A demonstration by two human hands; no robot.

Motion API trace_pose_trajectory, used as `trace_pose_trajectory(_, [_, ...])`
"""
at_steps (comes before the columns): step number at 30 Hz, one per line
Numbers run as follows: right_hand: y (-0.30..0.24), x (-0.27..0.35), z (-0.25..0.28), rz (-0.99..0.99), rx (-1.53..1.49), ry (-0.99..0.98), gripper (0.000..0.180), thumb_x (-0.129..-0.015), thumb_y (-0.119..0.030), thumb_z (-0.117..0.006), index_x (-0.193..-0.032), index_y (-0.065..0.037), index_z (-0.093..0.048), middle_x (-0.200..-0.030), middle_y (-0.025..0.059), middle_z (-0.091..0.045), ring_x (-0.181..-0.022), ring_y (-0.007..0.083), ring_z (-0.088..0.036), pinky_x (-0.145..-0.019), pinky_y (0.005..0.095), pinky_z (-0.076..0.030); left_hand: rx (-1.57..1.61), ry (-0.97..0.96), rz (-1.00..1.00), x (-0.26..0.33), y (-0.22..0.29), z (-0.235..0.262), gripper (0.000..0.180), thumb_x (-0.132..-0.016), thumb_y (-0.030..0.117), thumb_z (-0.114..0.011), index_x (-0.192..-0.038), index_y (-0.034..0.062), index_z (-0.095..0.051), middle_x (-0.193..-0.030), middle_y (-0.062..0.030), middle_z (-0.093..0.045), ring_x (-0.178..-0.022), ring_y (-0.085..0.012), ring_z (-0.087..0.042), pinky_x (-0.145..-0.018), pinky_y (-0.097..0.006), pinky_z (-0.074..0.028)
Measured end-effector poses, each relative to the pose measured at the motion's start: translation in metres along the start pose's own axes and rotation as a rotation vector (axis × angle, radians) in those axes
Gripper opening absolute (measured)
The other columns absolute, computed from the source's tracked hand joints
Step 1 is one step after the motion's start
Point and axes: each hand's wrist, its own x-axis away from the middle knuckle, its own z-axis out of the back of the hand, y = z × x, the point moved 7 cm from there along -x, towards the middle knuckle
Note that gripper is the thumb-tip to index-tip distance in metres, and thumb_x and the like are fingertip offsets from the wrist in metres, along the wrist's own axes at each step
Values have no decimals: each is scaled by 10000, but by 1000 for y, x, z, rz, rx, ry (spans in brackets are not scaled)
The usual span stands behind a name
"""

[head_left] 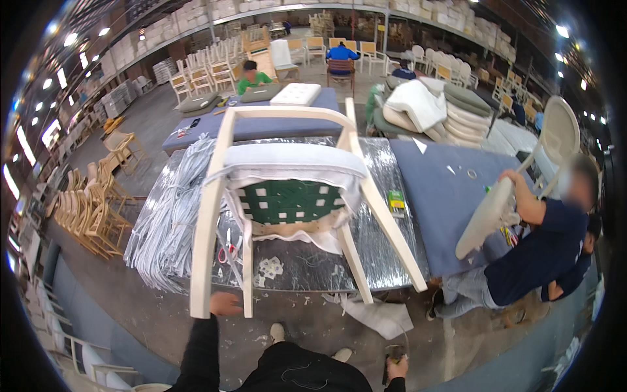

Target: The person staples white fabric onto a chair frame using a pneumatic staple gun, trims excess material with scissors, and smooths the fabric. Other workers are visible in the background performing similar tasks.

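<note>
A pale wooden armchair frame lies tipped on the table, its legs toward me. Light grey fabric wraps its seat, with loose edges around green woven webbing. My left hand is beside the end of the near left leg, fingers stretched to the right and holding nothing visible. Low at the right, my right hand is closed around a dark hand tool, perhaps a staple gun; its details are too small to tell. Red-handled scissors lie on the table by the left legs.
Grey fabric strips are heaped on the film-covered table. A fabric piece hangs near the floor. At right, a person handles a pale chair by a blue table. Stacked chair frames stand left.
</note>
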Motion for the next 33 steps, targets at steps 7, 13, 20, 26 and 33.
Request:
trace_pose_trajectory(7, [-366, 77, -144, 375, 2, -495, 259, -989, -289, -809, -996, -34, -766, -819, 38, -732, -701, 153, -683, -648, 341, -542, -90, 966, -34, 77, -10, 342, 423, -1037, 284, -710, -1375, 29, -721, -1308, -215, -771, -1187, -433, -717, -1036, -527, -558])
trace_pose_trajectory(13, [-593, 154, -182, 761, -832, -561, 225, -1121, -221, -652, -1193, -9, -631, -842, 35, -611, -754, 151, -620, -873, 407, -591, 39, 971, -765, 22, 138, 491, 456, -995, 322, -773, -1364, 56, -740, -1324, -186, -776, -1217, -361, -734, -1083, -469, -537])
trace_pose_trajectory(20, [-615, 189, -309, 509, -1068, -336, 249, -1103, -140, -707, -1304, 6, -701, -798, -6, -630, -564, 85, -526, -515, 286, -434, -265, 830, -873, -84, 151, 488, 732, -906, 556, -801, -1459, 89, -694, -1433, -159, -735, -1264, -376, -713, -1107, -476, -536])
trace_pose_trajectory(26, [-643, 185, -340, 699, -846, -114, 324, -1043, -155, -792, -1287, 50, -731, -1089, 89, -794, -925, 177, -742, -822, 335, -578, -109, 742, -742, -96, 146, 484, 757, -860, 542, -805, -1500, 156, -691, -1467, -146, -727, -1319, -370, -698, -1148, -453, -533])
trace_pose_trajectory(33, [-653, 190, -350, 799, -803, -9, 240, -1062, -139, -762, -1221, 36, -716, -956, 35, -711, -738, 95, -619, -659, 281, -492, -139, 712, -689, -92, 154, 487, 751, -844, 504, -782, -1512, 173, -690, -1471, -142, -727, -1311, -378, -705, -1111, -474, -559])
